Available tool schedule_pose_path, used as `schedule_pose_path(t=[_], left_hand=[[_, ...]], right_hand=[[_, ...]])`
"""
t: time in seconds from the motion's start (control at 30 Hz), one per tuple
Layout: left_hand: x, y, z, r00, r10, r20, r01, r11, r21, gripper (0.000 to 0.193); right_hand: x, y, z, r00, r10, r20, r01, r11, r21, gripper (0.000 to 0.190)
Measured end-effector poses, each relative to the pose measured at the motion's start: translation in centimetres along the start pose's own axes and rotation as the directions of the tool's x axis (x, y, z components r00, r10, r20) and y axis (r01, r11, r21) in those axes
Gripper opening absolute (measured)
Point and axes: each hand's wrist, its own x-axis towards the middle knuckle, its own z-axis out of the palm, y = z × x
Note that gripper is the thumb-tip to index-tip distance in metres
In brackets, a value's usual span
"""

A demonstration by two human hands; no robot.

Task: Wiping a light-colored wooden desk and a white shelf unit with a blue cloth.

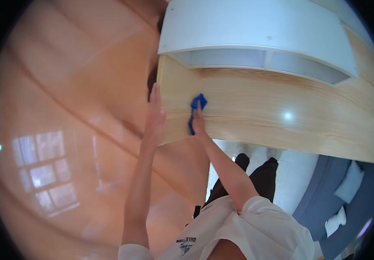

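My right hand is on a crumpled blue cloth, pressing it against the light wood-grain top of a desk. Part of the cloth trails below the hand towards the desk's front edge. At the desk's left edge is my left hand, its fingers straight and the thumb a little apart. Nothing is in that hand. Whether it touches the edge I cannot tell.
A white shelf unit with open compartments stands along the desk's back. Left of the desk spreads a glossy tan surface reflecting a window. At lower right is a blue-grey sofa with cushions, beside pale floor.
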Motion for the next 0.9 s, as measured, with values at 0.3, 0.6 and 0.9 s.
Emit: schedule_pose_path(t=[0.3, 0.6, 0.9], left_hand=[[-2.9, -2.3, -2.6, 0.996, -0.008, -0.093, 0.008, 1.000, -0.003, 0.068], [-2.2, -1.6, -1.5, 0.994, -0.013, -0.111, 0.015, 1.000, 0.025, 0.069], [-3.9, -0.8, -2.4, 0.959, -0.032, -0.282, 0.085, 0.981, 0.176, 0.056]], right_hand=[[-14.9, -18.4, 4.5, 0.928, -0.360, 0.097, 0.361, 0.932, 0.006, 0.060], [-8.9, -13.8, -9.9, 0.950, 0.298, -0.090, -0.255, 0.911, 0.324, 0.048], [-5.6, -39.0, -42.2, 0.458, -0.715, -0.528, 0.464, 0.699, -0.544, 0.036]])
